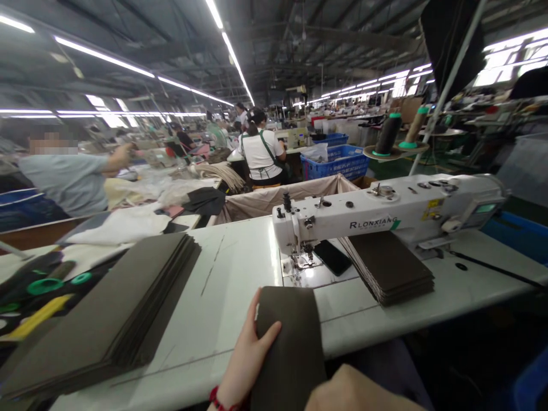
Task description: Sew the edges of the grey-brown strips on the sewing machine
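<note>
Work centres on a dark fabric piece (291, 337) lying at the near edge of the white table (240, 268), just short of the needle of the sewing machine (385, 214). The left hand (246, 359) grips the piece's left edge, thumb on top and one finger stretched along the side. The right hand (355, 391) shows only its back at the bottom (whether it holds anything cannot be told). A tall stack (111, 308) of similar pieces lies to the left; a second stack (389, 265) rests under the machine's arm.
</note>
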Demonstrator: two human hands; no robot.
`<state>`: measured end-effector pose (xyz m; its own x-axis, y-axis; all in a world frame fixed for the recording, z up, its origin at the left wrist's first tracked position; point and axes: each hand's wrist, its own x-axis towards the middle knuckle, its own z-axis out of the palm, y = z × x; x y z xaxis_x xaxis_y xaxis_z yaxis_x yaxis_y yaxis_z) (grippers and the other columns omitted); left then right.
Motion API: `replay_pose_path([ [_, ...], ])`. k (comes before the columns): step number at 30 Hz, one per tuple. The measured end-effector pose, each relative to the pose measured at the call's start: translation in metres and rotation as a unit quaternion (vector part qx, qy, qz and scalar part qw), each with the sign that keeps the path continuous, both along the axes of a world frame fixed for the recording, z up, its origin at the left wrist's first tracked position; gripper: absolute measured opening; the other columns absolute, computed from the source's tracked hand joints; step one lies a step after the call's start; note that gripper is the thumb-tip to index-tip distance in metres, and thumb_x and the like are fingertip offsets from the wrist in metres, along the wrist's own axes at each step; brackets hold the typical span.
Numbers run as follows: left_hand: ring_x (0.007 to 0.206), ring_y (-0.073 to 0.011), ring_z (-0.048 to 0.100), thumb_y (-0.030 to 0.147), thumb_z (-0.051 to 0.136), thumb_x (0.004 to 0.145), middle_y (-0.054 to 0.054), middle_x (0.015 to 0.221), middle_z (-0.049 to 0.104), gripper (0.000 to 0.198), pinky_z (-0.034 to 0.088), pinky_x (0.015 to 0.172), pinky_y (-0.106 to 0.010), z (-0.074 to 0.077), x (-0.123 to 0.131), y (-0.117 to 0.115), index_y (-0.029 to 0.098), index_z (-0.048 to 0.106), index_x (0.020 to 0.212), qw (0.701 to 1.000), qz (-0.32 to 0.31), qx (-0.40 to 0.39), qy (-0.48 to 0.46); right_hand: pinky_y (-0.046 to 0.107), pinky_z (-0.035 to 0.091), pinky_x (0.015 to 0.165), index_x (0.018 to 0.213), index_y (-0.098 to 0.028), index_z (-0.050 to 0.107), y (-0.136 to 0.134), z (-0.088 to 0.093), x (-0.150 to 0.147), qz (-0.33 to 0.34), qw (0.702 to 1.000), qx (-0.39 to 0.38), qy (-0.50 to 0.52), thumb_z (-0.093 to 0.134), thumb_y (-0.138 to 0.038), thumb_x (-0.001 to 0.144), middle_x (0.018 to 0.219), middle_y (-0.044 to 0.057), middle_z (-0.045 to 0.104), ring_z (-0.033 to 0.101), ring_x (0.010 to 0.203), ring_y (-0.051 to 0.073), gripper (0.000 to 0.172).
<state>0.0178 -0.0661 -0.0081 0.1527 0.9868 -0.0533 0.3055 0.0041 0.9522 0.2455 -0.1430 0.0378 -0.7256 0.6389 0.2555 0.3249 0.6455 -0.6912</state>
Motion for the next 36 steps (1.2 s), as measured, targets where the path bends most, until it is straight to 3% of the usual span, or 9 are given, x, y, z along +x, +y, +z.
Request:
replay_pose_path([
  [2, 0.139, -0.0310, 0.033, 0.034, 0.054, 0.091, -0.011, 0.152, 0.031, 0.077, 0.036, 0.109, -0.053, -0.003, -0.027, 0.000, 0.030, 0.007, 0.153, 0.977, 0.066, 0.136, 0.153, 0.019, 0.049, 0.076, 0.118, -0.026, 0.062, 0.028, 0.000, 0.004, -0.068, 0.997, -0.021, -0.013, 0.045, -0.034, 0.096, 0.104, 0.000, 0.071, 0.067, 0.086, 0.012, 0.029],
  [4, 0.143, -0.0323, 0.020, 0.027, 0.049, 0.093, -0.008, 0.158, 0.018, 0.069, 0.025, 0.113, -0.057, -0.004, -0.043, 0.000, 0.032, 0.014, 0.152, 0.925, 0.061, 0.238, 0.290, 0.027, 0.048, 0.087, 0.129, -0.026, 0.054, 0.062, -0.005, 0.006, -0.187, 0.979, 0.011, -0.085, 0.048, -0.027, 0.094, 0.125, 0.004, 0.063, 0.063, 0.102, 0.017, 0.036],
  [6, 0.144, -0.0299, 0.018, 0.024, 0.043, 0.096, -0.003, 0.158, 0.020, 0.061, 0.022, 0.115, -0.056, -0.002, -0.049, 0.000, 0.036, 0.019, 0.151, 0.881, -0.057, 0.274, 0.381, 0.033, 0.049, 0.087, 0.139, -0.029, 0.044, 0.092, -0.016, 0.005, -0.249, 0.948, 0.052, -0.191, 0.049, -0.021, 0.091, 0.142, 0.005, 0.050, 0.063, 0.105, 0.021, 0.049],
  [9, 0.143, -0.0274, 0.023, 0.036, 0.043, 0.097, 0.000, 0.156, 0.027, 0.061, 0.022, 0.115, -0.054, 0.004, -0.047, 0.003, 0.038, 0.015, 0.151, 0.842, -0.220, 0.237, 0.432, 0.036, 0.051, 0.083, 0.143, -0.030, 0.039, 0.119, -0.033, 0.003, -0.262, 0.924, 0.082, -0.266, 0.048, -0.020, 0.089, 0.149, 0.003, 0.041, 0.065, 0.099, 0.023, 0.055],
  [12, 0.144, -0.0286, 0.021, 0.047, 0.046, 0.094, -0.001, 0.157, 0.023, 0.066, 0.018, 0.116, -0.053, 0.009, -0.039, 0.017, 0.035, 0.015, 0.151, 0.839, -0.233, 0.220, 0.439, 0.038, 0.051, 0.083, 0.143, -0.029, 0.039, 0.124, -0.045, 0.003, -0.264, 0.921, 0.093, -0.272, 0.047, -0.022, 0.089, 0.149, 0.002, 0.040, 0.064, 0.101, 0.024, 0.055],
  [19, 0.143, -0.0302, 0.022, 0.050, 0.046, 0.094, -0.003, 0.155, 0.028, 0.063, 0.003, 0.113, -0.063, 0.010, -0.011, 0.058, 0.038, 0.020, 0.150, 0.850, -0.222, 0.225, 0.421, 0.037, 0.050, 0.083, 0.145, -0.031, 0.036, 0.122, -0.048, 0.006, -0.263, 0.925, 0.090, -0.260, 0.045, -0.022, 0.090, 0.149, 0.002, 0.040, 0.062, 0.106, 0.024, 0.057],
  [36, 0.144, -0.0268, 0.020, 0.048, 0.047, 0.094, -0.001, 0.156, 0.027, 0.064, -0.002, 0.116, -0.055, 0.007, -0.003, 0.063, 0.035, 0.020, 0.151, 0.856, -0.214, 0.226, 0.413, 0.036, 0.052, 0.080, 0.143, -0.033, 0.038, 0.126, -0.055, 0.006, -0.265, 0.924, 0.085, -0.264, 0.047, -0.021, 0.088, 0.150, 0.000, 0.039, 0.063, 0.103, 0.023, 0.057],
])
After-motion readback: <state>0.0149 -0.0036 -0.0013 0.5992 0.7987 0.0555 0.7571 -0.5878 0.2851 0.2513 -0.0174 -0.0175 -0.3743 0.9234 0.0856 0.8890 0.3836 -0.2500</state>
